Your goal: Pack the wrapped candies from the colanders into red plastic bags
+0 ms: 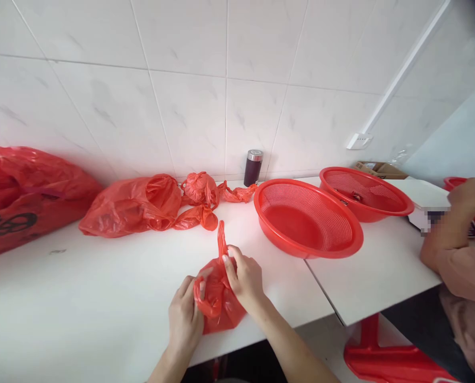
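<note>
A small red plastic bag (225, 311) rests near the front edge of the white table, bunched up at its top. My left hand (187, 308) grips its left handle loop, fingers curled through the plastic. On the other side, my right hand (243, 274) pinches the second handle between thumb and fingers, and that handle's end sticks up above the hand. What lies inside the bag is hidden.
Red plastic bags (129, 207) lie along the wall, with a larger one (25, 197) at far left. A dark tumbler (253, 169) stands behind. Two red baskets (309, 247) (381, 210) sit to the right. A co-worker (460, 255) sits at far right above a red stool (397, 359).
</note>
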Demonstrator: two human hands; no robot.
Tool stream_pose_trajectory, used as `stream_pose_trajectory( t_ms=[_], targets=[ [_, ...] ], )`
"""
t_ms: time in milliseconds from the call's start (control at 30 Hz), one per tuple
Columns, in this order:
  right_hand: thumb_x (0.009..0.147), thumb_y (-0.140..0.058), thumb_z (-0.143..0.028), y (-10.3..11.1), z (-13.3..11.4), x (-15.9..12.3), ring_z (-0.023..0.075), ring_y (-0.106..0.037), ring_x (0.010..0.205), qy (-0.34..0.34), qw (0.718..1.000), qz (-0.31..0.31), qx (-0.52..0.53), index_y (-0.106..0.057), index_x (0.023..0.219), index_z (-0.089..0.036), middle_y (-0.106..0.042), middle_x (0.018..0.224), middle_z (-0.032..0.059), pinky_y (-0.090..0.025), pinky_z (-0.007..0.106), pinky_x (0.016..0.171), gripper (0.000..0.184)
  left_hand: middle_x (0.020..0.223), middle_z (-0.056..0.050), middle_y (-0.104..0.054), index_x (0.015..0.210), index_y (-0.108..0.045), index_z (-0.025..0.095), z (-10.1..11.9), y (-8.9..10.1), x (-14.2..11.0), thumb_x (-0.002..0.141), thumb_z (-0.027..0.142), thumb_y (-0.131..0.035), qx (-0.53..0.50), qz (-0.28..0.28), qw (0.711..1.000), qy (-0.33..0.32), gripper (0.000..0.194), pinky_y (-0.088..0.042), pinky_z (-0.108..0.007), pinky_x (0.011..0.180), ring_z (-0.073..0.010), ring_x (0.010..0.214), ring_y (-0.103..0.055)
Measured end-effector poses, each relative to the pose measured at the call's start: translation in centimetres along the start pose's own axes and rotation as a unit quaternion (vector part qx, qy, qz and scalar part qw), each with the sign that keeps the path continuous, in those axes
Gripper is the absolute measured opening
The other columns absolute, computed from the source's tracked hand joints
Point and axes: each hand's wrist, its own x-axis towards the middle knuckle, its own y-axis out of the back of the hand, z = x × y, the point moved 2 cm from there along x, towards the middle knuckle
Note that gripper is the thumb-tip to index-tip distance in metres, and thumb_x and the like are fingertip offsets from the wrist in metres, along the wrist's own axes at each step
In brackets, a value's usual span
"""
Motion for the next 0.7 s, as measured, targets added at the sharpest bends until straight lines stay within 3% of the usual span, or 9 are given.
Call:
stream_pose_trajectory(
  t_ms=[100,200,267,367,500,567,700],
  targets=[
    [0.099,-0.032,-0.044,-0.3,1.4,1.5,0.0179,-0.057,0.056,-0.025,1.000,-0.008,-0.018,-0.058,0.122,-0.021,-0.060,0.060,0.0008,-0.033,0.025,0.057,0.042,0.081,-0.004,-0.067,0.114,-0.063,0.023,-0.7,0.9,1.4,0.096,0.044,-0.034,0.038,-0.014,0.999,-0.004,0.040,-0.050,-0.031,0.072,-0.0218,0.080,-0.065],
    [0.097,-0.038,-0.039,0.4,2.8,2.6,0.0172,-0.058,0.058,-0.079,0.997,-0.010,-0.018,-0.062,0.112,-0.023,-0.060,0.060,-0.0002,-0.030,0.024,0.057,0.033,0.070,0.001,-0.067,0.122,-0.059,0.026,-1.3,2.1,2.6,0.098,0.040,-0.029,0.116,0.012,0.993,0.021,0.041,-0.046,-0.026,0.059,-0.0171,0.060,-0.062],
    [0.096,-0.040,-0.035,0.7,3.5,2.8,0.0167,-0.059,0.062,-0.104,0.994,-0.024,-0.010,-0.063,0.107,-0.024,-0.063,0.064,-0.0002,-0.031,0.024,0.059,0.028,0.081,0.000,-0.072,0.122,-0.059,0.028,-1.7,2.5,2.9,0.098,0.035,-0.026,0.193,0.016,0.981,0.018,0.041,-0.045,-0.025,0.059,-0.0165,0.065,-0.066],
    [0.096,-0.039,-0.038,0.5,3.5,2.4,0.0155,-0.060,0.066,-0.100,0.993,-0.062,0.007,-0.065,0.094,-0.025,-0.066,0.069,-0.0005,-0.032,0.023,0.060,0.029,0.092,-0.003,-0.075,0.107,-0.066,0.027,-2.2,2.2,3.0,0.096,0.030,-0.033,0.293,-0.026,0.956,-0.001,0.035,-0.044,-0.027,0.060,-0.0202,0.072,-0.068],
    [0.090,-0.049,-0.039,-0.9,2.7,1.7,0.0138,-0.056,0.060,-0.074,0.992,-0.102,-0.009,-0.064,0.090,-0.026,-0.064,0.067,-0.0027,-0.029,0.023,0.057,0.019,0.085,-0.005,-0.073,0.087,-0.068,0.023,-2.2,1.6,3.0,0.091,0.021,-0.038,0.320,-0.055,0.945,-0.039,0.031,-0.042,-0.037,0.078,-0.0243,0.078,-0.065],
    [0.089,-0.050,-0.034,-1.6,2.4,1.6,0.0131,-0.050,0.054,-0.063,0.992,-0.100,-0.040,-0.061,0.090,-0.026,-0.060,0.062,-0.0030,-0.025,0.024,0.054,0.014,0.085,-0.006,-0.072,0.086,-0.068,0.022,-2.0,1.4,3.1,0.092,0.020,-0.036,0.327,-0.056,0.942,-0.052,0.033,-0.037,-0.043,0.090,-0.0254,0.083,-0.064],
    [0.090,-0.044,-0.025,-2.6,2.5,1.6,0.0132,-0.045,0.050,-0.058,0.993,-0.087,-0.061,-0.060,0.086,-0.025,-0.057,0.058,-0.0020,-0.020,0.026,0.054,0.016,0.084,-0.007,-0.070,0.089,-0.068,0.021,-2.0,1.3,3.4,0.095,0.024,-0.033,0.337,-0.048,0.939,-0.051,0.035,-0.032,-0.047,0.095,-0.0266,0.085,-0.063]
  ],
)
